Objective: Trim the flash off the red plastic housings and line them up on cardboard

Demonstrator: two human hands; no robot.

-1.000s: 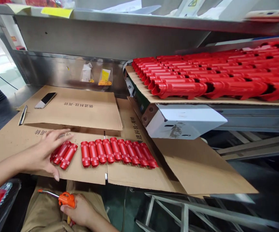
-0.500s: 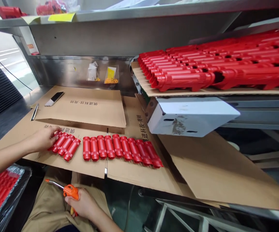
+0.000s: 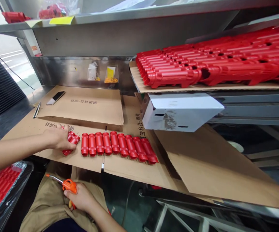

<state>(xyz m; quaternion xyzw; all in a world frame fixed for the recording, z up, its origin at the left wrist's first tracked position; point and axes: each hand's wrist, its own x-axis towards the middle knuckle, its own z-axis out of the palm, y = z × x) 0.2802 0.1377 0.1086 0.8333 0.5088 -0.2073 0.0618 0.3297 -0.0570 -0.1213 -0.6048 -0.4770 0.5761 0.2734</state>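
Left hand over the slanted tubes, the row just to its right

Nearest, over the lap, the right hand (image 3: 81, 197) is closed round the handle of an orange air gun (image 3: 69, 186), its thin nozzle aimed leftward and a little away from the body. Low on the left, beside the forearm, a plastic-lined bin (image 3: 8, 192) holds more red pieces.

Beyond, on the cardboard sheet (image 3: 88, 161), the left hand (image 3: 60, 138) curves partly open over a small cluster of red tubes (image 3: 75, 139), thumb at the near side, fingers across the far side. It touches them; whether it grips firmly I cannot tell. The cluster lies under the palm and to its right, long axes slanting from near left to far right.

Just right of it, a row of red tubes (image 3: 115, 143) stands apart, axes running mostly near to far, the right-hand ones leaning the opposite way. The left hand is the nearer to both groups.

Farther back, a phone (image 3: 55, 98) rests on a cardboard piece (image 3: 91, 111); at far right, tubes fill a raised cardboard base (image 3: 151, 89).
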